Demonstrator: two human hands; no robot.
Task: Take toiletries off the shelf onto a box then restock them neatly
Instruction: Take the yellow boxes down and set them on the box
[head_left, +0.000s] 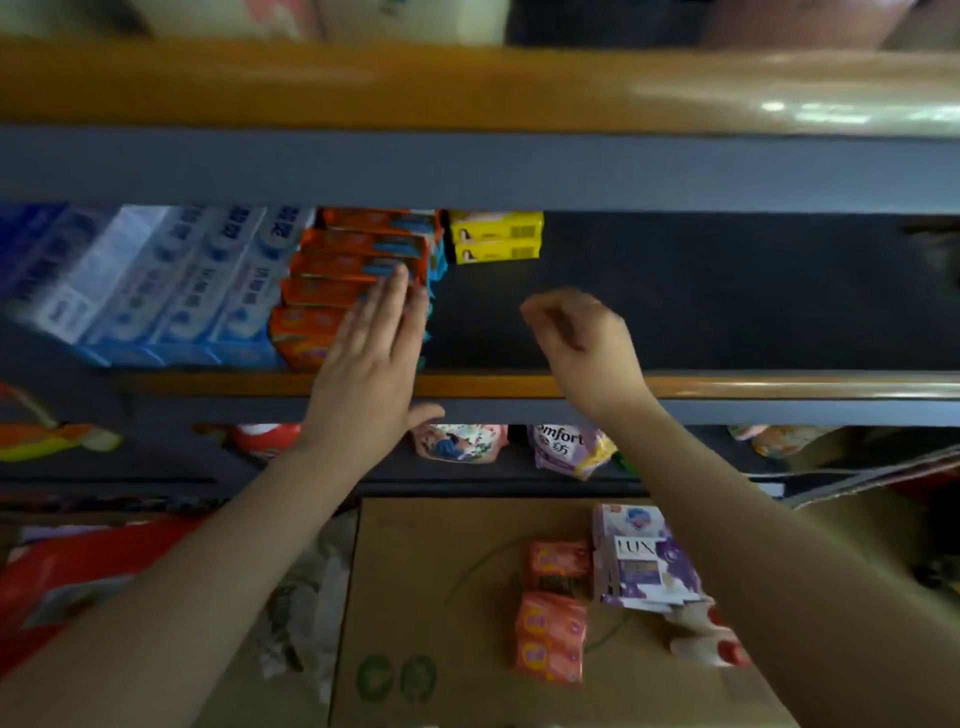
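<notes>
Soap packs in orange wrap (340, 291) stood restocked in a stepped row on the shelf (519, 385), running from near to far just right of the blue-and-white toothpaste cartons (171, 291); two yellow boxes (496, 236) sat at the far end of that row. The left hand (371, 364) lay flat, fingers straight and together, pressing the right flank of the orange row — holding nothing. The right hand (584, 343) hovered over the bare dark shelf space to the right, fingers loosely curled and blurred; it appeared empty, though a small item could not be ruled out. On the cardboard box (441, 597) below remained two or three orange soap packs (550, 636), a purple Lux pack (641, 564) and a white bottle with a red cap (711, 642). Judged handling: the soap packs should be light, rigid and block-like, the wrapper somewhat slick — best taken across the short sides, thumb opposite fingers. Each shelved pack lay with its long axis left to right, printed face tilted toward the viewer. The packs on the box lay flat, long axes roughly left to right.
</notes>
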